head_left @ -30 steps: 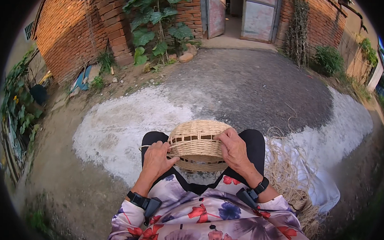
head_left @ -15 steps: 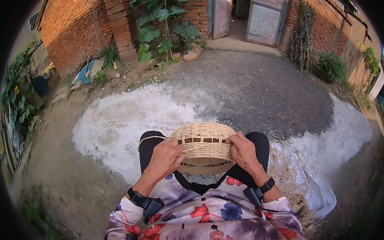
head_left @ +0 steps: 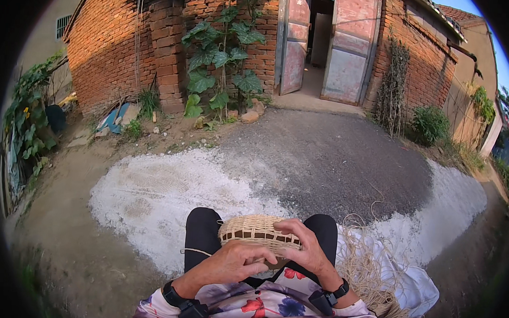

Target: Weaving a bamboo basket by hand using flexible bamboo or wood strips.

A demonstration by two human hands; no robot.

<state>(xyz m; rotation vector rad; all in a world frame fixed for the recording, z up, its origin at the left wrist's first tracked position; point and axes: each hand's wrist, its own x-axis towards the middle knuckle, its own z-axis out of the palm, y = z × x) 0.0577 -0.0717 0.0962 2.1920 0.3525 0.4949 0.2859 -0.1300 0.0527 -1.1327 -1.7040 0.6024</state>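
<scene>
A pale straw basket [head_left: 257, 223], woven with a band of open gaps round its side, sits between my knees; its lower part is hidden behind my hands. My left hand [head_left: 234, 262] is in front of the basket, with index finger and thumb stretched to the right and slightly apart; I see nothing held in them. Over the basket's right side arches my right hand [head_left: 306, 247], its thumb and fingers spread wide. Whether its fingertips touch the weave I cannot tell. A loose straw strand [head_left: 196, 251] sticks out to the left, above my left wrist.
To my right, a heap of loose straw cord [head_left: 369, 272] lies partly on a white sheet [head_left: 422, 291]. Pale powdery ground [head_left: 145, 194] and dark paving [head_left: 328, 156] stretch ahead to a half-open metal door [head_left: 345, 55] in a brick wall. Climbing plants [head_left: 222, 58] stand beside it.
The view has tilted up, so the basket and hands sit lower. My hands gripped the basket's sides; now they are closer together at its front right, with fingers spread.
</scene>
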